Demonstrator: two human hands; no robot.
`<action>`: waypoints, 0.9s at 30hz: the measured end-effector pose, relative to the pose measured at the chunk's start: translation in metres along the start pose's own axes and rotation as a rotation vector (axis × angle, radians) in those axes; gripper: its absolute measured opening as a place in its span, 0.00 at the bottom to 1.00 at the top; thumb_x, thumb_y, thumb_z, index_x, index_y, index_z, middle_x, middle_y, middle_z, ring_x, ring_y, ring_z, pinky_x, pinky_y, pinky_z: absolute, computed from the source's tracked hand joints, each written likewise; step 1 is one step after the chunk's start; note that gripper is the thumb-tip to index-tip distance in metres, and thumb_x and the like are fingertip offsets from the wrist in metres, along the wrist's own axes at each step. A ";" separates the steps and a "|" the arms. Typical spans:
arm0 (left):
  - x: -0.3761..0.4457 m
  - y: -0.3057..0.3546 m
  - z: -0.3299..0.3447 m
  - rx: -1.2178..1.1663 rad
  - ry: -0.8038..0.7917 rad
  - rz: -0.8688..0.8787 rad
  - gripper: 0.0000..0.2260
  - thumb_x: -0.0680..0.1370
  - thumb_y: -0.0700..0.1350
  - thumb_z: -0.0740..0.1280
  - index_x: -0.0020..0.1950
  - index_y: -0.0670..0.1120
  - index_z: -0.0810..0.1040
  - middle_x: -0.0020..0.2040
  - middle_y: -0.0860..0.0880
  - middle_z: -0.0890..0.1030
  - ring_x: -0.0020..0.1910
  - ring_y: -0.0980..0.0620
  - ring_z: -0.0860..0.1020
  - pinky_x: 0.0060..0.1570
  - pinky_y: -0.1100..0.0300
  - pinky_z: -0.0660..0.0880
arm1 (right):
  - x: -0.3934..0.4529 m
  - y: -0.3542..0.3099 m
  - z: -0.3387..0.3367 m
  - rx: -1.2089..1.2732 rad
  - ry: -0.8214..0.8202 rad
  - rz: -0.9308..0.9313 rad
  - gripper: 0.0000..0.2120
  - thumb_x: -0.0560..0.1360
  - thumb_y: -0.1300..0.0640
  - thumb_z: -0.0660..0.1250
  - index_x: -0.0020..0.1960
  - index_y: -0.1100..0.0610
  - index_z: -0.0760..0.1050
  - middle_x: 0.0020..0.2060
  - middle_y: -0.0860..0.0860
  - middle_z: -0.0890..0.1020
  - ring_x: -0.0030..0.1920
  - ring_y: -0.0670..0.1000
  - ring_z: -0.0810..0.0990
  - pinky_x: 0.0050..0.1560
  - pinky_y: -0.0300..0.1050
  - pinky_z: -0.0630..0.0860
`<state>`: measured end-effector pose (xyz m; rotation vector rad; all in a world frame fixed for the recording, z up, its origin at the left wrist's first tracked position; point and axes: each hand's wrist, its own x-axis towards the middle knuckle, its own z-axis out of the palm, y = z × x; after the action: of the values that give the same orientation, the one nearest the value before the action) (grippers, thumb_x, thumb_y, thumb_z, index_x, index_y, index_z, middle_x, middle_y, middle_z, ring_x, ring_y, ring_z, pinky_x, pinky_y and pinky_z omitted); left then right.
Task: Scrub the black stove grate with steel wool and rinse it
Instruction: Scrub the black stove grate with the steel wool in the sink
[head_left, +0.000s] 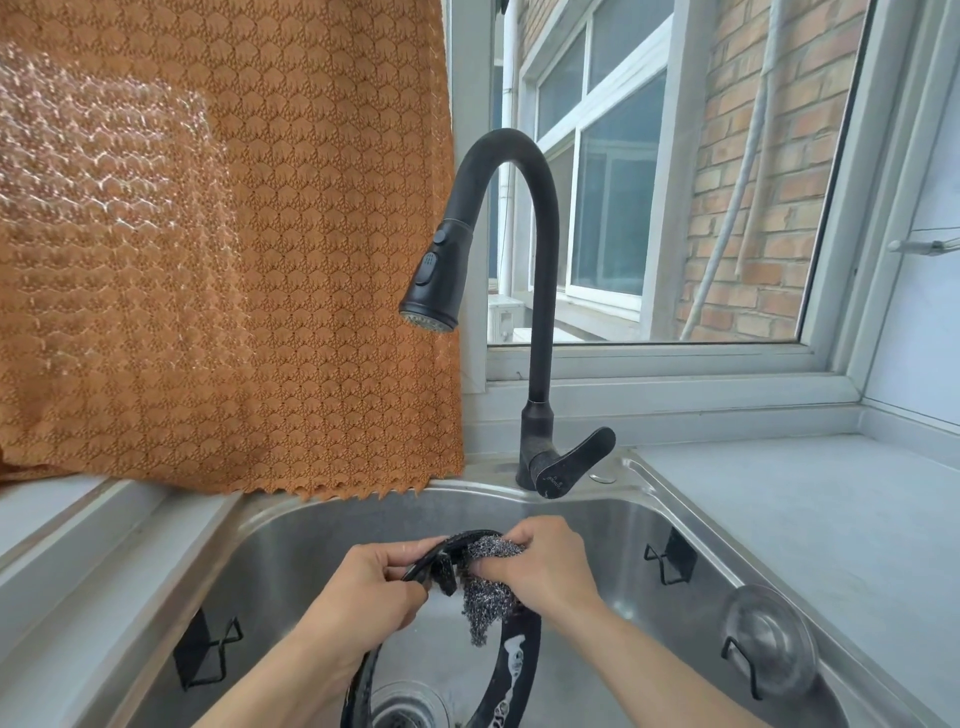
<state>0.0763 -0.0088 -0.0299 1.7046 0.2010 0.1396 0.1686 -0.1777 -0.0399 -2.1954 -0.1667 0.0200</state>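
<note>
The black stove grate (511, 670), a ring with short prongs, stands on edge at lower centre of the frame, held above the basin of the steel sink (291, 561); its lower arc runs out of the bottom edge near the drain (402, 709), and white suds streak its right side. Your left hand (371, 584) grasps the ring's upper left part, fingers curled over the rim and thumb beneath, just beside a prong. Your right hand (543, 564) is clenched around a wad of grey steel wool (488, 582), pressing it against the top of the ring; a loose tail of the wool hangs down inside the ring. The two hands sit close together, nearly touching. Behind them, at centre frame, rises a black gooseneck faucet (540, 291) with its spray head pointing lower left and its lever (574, 462) angled to the right. An orange patterned cloth (223, 249) fills the upper left. A window (675, 182) onto a brick wall occupies the upper right, above a grey countertop (810, 525). Black wire hooks (670, 558) cling to the sink walls.
</note>
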 end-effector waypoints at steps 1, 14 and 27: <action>-0.001 0.001 0.000 0.003 -0.002 -0.001 0.32 0.73 0.24 0.59 0.48 0.59 0.89 0.35 0.45 0.78 0.37 0.46 0.61 0.37 0.57 0.59 | 0.002 0.001 0.000 -0.001 -0.006 0.021 0.24 0.58 0.41 0.83 0.44 0.56 0.81 0.42 0.51 0.85 0.41 0.48 0.83 0.41 0.43 0.77; -0.004 0.005 0.005 -0.019 0.019 -0.021 0.31 0.72 0.22 0.58 0.48 0.54 0.89 0.29 0.48 0.79 0.33 0.49 0.60 0.34 0.58 0.57 | 0.010 0.012 -0.014 0.098 -0.124 0.286 0.13 0.63 0.61 0.78 0.44 0.66 0.80 0.36 0.56 0.86 0.31 0.58 0.86 0.43 0.54 0.85; -0.001 0.003 0.000 -0.052 0.047 -0.060 0.29 0.74 0.22 0.57 0.52 0.51 0.88 0.29 0.48 0.81 0.33 0.48 0.60 0.35 0.57 0.58 | -0.001 -0.003 -0.013 0.059 -0.041 -0.063 0.15 0.68 0.48 0.78 0.52 0.49 0.80 0.46 0.44 0.82 0.46 0.45 0.83 0.51 0.40 0.77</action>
<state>0.0754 -0.0099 -0.0269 1.6427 0.2813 0.1391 0.1685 -0.1865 -0.0301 -2.1305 -0.2557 0.0346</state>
